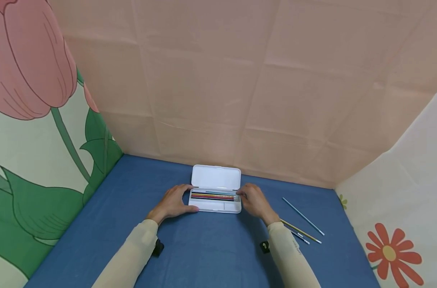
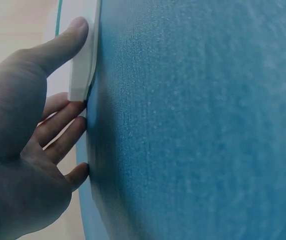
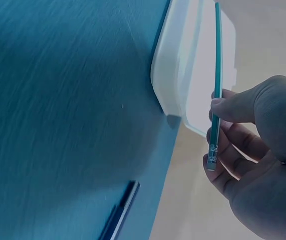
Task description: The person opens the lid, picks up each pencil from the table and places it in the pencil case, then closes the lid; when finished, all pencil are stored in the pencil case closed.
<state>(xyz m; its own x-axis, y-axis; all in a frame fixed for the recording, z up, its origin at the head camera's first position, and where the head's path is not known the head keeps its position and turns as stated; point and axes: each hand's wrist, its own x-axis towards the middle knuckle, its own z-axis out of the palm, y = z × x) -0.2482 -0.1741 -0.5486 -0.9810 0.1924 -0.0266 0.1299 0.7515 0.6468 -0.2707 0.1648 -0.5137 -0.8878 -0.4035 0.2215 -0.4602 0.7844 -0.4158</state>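
Two hands work at one white case (image 1: 208,206), which lies near the back edge of the blue desk (image 1: 211,252). The case is open, its lid (image 1: 216,177) tipped back on the far side.

Left hand (image 1: 173,201): fingers grasping the case at its left end. The thumb bears on the front wall near the corner and the forefinger reaches the back corner, so the end sits between them. In the left wrist view the other fingers are spread just beside that end.

Right hand (image 1: 254,200): fingers grasping a teal pencil (image 3: 218,65), pinched near its eraser end beneath the thumb. The pencil is at the case's right end, tip directed leftward. Whether it touches the contents cannot be told.

Contents: several pencils (image 1: 211,197) side by side across the case, yellow, red and dark among them; exact count not legible. A bare white strip runs along the front.

Loose on the desk, to the right: one pale blue pencil (image 1: 303,216), slanted and apart; one yellow pencil (image 1: 301,231), partly behind the right sleeve (image 1: 288,252); and dark stock (image 1: 305,240) just beside it, number uncertain.

Surroundings: a tan sheet (image 1: 261,80) behind; a tulip panel (image 1: 35,60) at left.
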